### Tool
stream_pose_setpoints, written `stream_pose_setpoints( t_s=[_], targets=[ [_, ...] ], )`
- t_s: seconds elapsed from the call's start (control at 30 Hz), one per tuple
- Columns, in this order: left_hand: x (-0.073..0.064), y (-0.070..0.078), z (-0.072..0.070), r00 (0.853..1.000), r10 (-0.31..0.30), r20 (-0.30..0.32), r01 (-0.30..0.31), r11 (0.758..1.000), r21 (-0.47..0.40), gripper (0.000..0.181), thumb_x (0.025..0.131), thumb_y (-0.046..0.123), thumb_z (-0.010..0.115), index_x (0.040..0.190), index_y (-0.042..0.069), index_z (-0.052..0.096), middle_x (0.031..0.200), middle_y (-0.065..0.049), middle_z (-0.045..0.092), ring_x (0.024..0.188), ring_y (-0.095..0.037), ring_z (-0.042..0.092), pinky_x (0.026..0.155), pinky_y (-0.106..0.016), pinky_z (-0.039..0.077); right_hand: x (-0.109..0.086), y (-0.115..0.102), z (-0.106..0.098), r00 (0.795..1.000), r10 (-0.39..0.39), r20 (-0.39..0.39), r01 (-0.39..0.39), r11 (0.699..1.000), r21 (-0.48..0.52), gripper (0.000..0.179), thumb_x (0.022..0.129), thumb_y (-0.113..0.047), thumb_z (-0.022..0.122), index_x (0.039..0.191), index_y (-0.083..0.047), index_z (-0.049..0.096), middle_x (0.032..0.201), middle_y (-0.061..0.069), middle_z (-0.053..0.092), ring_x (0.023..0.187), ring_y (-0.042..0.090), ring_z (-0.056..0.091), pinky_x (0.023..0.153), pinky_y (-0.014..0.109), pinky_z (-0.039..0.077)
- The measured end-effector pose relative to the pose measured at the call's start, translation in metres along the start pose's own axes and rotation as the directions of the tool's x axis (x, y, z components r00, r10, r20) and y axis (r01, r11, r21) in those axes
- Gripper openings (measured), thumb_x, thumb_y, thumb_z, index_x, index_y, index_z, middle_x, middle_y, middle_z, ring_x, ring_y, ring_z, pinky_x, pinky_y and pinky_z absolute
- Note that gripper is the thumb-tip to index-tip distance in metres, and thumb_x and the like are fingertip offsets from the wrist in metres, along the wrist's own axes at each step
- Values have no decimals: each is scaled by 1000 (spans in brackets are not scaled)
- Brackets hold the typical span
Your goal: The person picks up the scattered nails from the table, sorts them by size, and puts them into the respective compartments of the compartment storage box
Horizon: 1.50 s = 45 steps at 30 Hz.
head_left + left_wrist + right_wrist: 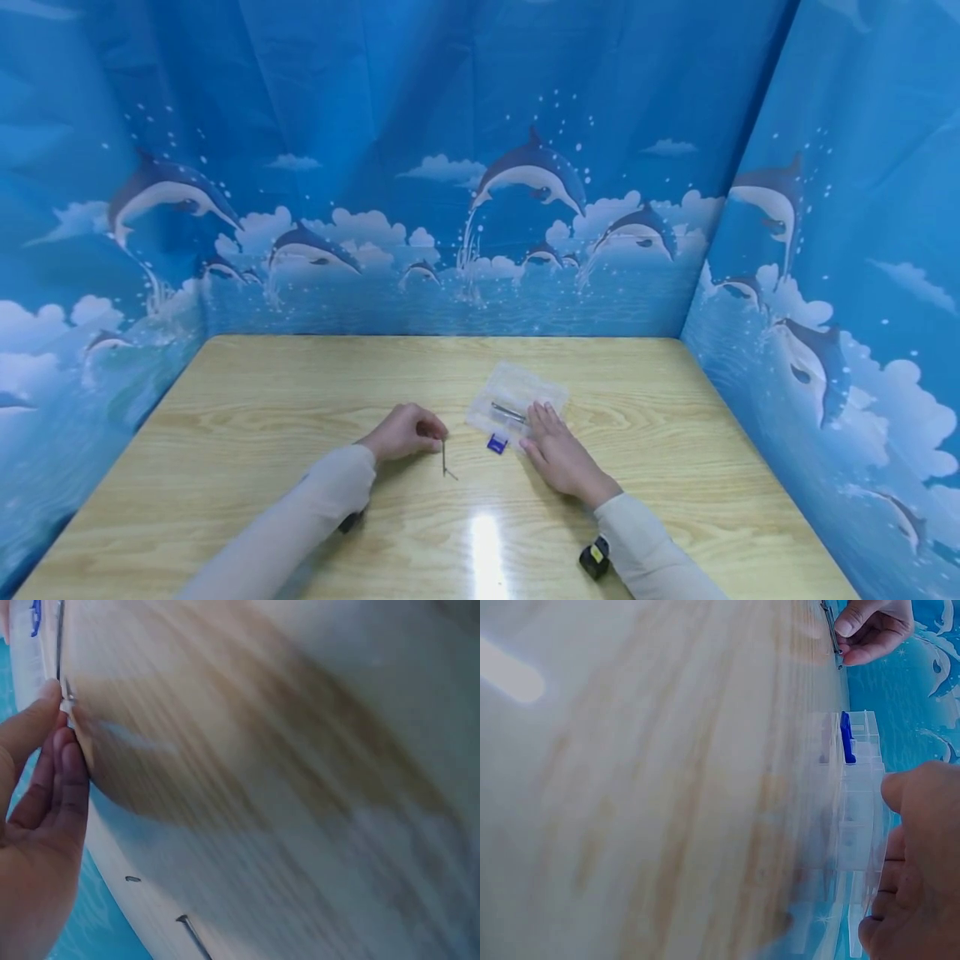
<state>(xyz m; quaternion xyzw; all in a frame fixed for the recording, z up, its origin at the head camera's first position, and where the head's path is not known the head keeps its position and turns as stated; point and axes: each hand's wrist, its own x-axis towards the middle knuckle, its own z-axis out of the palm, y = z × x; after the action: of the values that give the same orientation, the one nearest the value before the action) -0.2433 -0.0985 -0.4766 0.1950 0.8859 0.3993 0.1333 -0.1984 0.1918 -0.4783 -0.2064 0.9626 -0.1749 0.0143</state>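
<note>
My left hand pinches a thin dark metal rod between thumb and fingertips, left of the box. At its lower end, a short thin piece slants off to the right; whether it is joined cannot be told. My right hand rests on the right side of a clear plastic compartment box, fingers extended. Slim silvery metal pieces show at the box beside those fingers. A blue latch sits at the box's near edge. In the right wrist view, the box's clear walls are beside the right hand.
The left wrist view shows a nail-like metal piece and a tiny dark bit on the wood-grain surface. The wooden table meets dolphin-printed blue sheets at its back and sides. A black device is by the right wrist.
</note>
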Motion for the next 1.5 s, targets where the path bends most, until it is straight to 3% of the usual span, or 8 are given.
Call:
stream_pose_setpoints(
  t_s=[0.47,0.73,0.97,1.3,1.5],
  targets=[
    [13,-2,-8,994,21,106,-28,997,69,12,79,8,77,89,14,75,81,5,71,73,-7,62,68,-23,53,0,1,-1,1000,-16,-8,16,1000,7,59,104,-33,36,146,8,24,154,25,20,144,38,15,116,47,17],
    [13,-1,-10,992,45,118,-55,995,85,9,79,8,77,86,13,76,80,5,71,72,-5,62,67,-22,54,0,0,-1,1000,-14,-5,14,1000,8,59,104,-33,37,146,8,24,154,25,21,144,38,15,116,48,18],
    [17,-3,-9,992,32,119,-44,994,97,8,78,9,77,83,15,75,80,5,71,72,-6,62,68,-21,53,0,1,0,1000,-12,-9,12,1000,8,59,104,-33,37,146,7,24,154,24,21,144,38,15,116,48,19],
    [17,-5,-12,986,84,145,-99,990,103,4,80,12,76,83,14,75,80,5,71,71,-6,61,66,-20,51,1,3,2,1000,-9,-4,9,1000,1,59,105,-33,36,146,7,24,154,24,20,145,37,14,116,47,17],
    [17,-4,-12,986,62,155,-82,989,122,5,79,12,76,82,15,75,78,7,70,70,-5,60,67,-21,52,1,3,2,1000,-10,-5,10,1000,1,59,105,-33,36,146,7,24,155,23,20,145,37,14,117,47,17]
  ],
)
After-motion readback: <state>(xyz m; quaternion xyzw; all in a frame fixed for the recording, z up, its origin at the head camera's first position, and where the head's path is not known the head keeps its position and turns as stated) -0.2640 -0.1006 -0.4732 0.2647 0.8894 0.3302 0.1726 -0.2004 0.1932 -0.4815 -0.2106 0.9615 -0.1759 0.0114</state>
